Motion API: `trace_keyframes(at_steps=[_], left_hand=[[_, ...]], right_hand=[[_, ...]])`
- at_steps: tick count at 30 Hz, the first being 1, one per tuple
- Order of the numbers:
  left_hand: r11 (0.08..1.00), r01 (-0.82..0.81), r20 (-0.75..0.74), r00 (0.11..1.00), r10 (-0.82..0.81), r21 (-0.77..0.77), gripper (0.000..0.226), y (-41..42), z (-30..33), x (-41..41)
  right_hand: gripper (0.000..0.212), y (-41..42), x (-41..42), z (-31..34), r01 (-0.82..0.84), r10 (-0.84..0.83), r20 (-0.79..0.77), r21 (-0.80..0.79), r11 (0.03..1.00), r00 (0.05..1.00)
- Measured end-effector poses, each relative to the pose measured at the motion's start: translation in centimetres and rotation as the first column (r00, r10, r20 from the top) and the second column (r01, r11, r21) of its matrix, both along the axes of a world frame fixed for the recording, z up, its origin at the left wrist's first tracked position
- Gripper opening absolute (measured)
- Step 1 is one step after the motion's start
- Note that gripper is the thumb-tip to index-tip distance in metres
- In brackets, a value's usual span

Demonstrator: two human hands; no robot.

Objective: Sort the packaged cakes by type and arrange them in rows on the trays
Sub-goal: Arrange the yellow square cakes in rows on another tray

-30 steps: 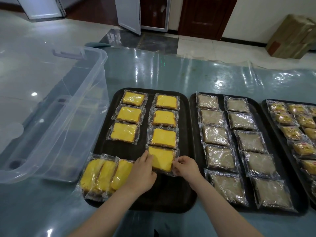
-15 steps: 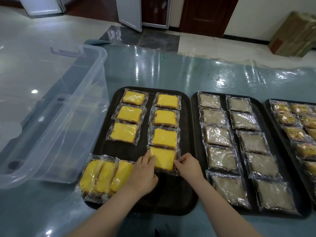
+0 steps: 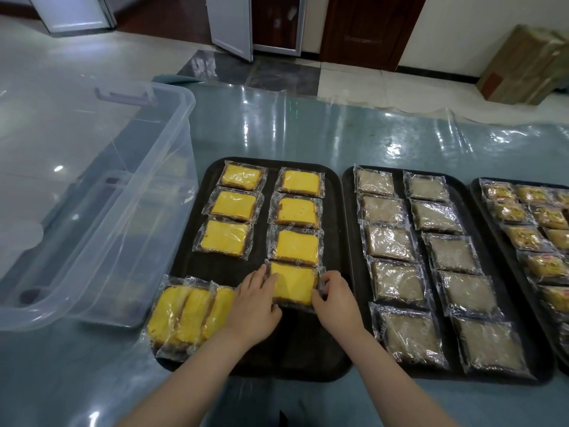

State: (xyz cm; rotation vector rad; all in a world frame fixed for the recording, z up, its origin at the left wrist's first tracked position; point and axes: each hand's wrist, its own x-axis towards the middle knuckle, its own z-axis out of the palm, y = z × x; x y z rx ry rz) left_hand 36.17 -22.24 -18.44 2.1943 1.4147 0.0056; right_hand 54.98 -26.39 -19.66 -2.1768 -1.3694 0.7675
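The left dark tray carries yellow packaged cakes in two columns. My left hand touches the left edge of the nearest yellow cake in the right column with fairly straight fingers. My right hand pinches that wrapper's right edge with curled fingers. Three more yellow cakes lean together at the tray's near left corner. The middle tray has two columns of brownish-grey cakes. The right tray holds speckled yellow cakes and is cut off by the frame edge.
A large clear plastic bin stands on the glossy blue-green table just left of the trays. Beyond the table are a tiled floor, doors and a cardboard box at the far right.
Both hands stayed on the nearest yellow cake and nudged it slightly up against the cake above it. The camera shifted a little; nothing else moved.
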Motion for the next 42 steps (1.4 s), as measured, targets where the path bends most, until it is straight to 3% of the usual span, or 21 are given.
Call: trace_keyframes(at_steps=[5,12,23,36,42], left_hand=[[0.999,-0.037,0.045,0.998,0.036,0.039,0.067,0.6,0.4,-1.5],[0.995,-0.08,-0.005,0.997,0.08,0.054,0.062,1.7,0.5,-5.0],[0.997,-0.032,-0.079,0.996,0.038,0.076,0.059,1.5,0.4,-9.1],[0.97,0.08,-0.098,0.993,-0.059,0.228,0.052,0.7,0.4,-10.7],[0.982,0.041,0.012,0.999,-0.044,0.186,0.052,-0.1,0.9,-11.3]], right_hand=[[0.03,-0.4,-1.4,0.6,-0.057,0.058,-0.019,0.026,0.998,0.998],[0.022,-1.3,-4.2,1.0,-0.103,0.105,-0.07,0.025,0.994,0.992],[0.006,-2.3,-9.6,0.8,-0.182,0.162,-0.187,-0.1,0.978,0.969],[0.038,-3.5,-13.3,-0.7,-0.112,0.042,-0.286,-0.233,0.966,0.957],[0.034,-3.5,-14.0,-1.0,-0.118,0.061,-0.255,-0.213,0.97,0.965]])
